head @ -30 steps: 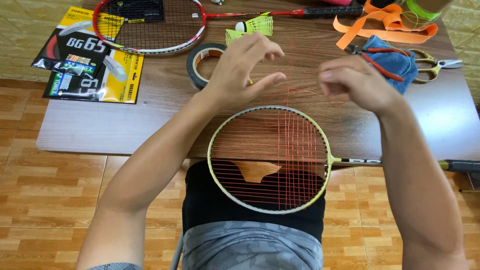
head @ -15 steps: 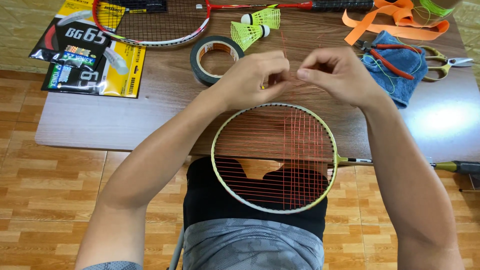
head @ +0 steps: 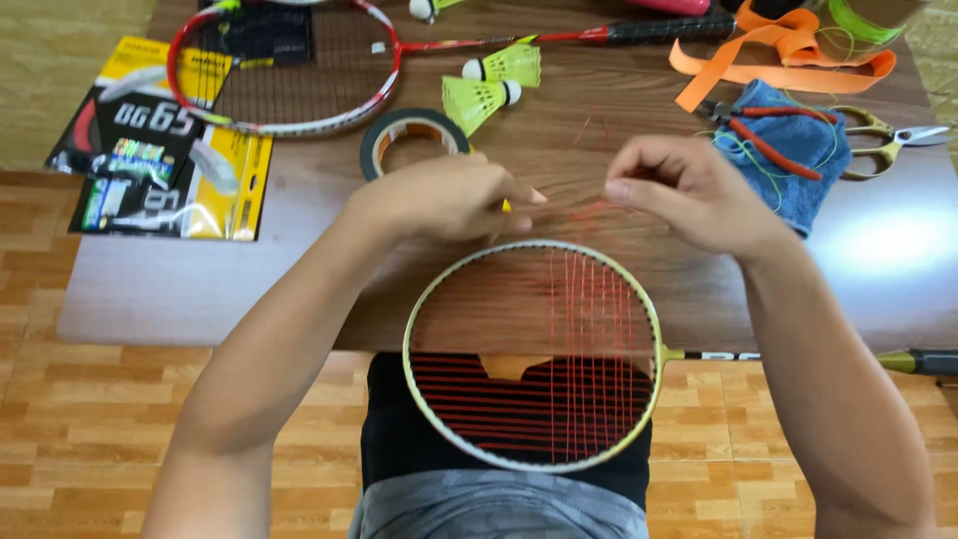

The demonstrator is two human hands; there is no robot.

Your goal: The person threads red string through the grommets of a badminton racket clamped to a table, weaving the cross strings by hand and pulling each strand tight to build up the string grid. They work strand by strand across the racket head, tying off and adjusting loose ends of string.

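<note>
Pinching with both hands above a racket head, the person works a thin orange-red string (head: pixel 574 212) that runs taut between them. The left hand (head: pixel 439 198) has its fingers closed together on the string's left end, just beyond the frame's top edge. The right hand (head: pixel 689 192) has its fingers curled shut, thumb and forefinger nipped on the string's other end. The string lies directly between the two sets of fingers, just above the rim.

The yellow-green racket (head: pixel 532 356) lies below the hands, its head half over the counter (head: pixel 200 289) edge and half over the person's lap, its shaft pointing right. Its strings are orange-red; vertical ones fill mostly the right half, and horizontal ones cover the lower part.

Further off, from left to right, lie yellow-and-black string packets (head: pixel 160 140), a red racket (head: pixel 284 65), a roll of dark tape (head: pixel 411 140), two yellow-green shuttlecocks (head: pixel 489 85), orange grip tape (head: pixel 778 55), red-handled pliers (head: pixel 763 135) on a blue cloth (head: pixel 803 170), and scissors (head: pixel 888 135).
</note>
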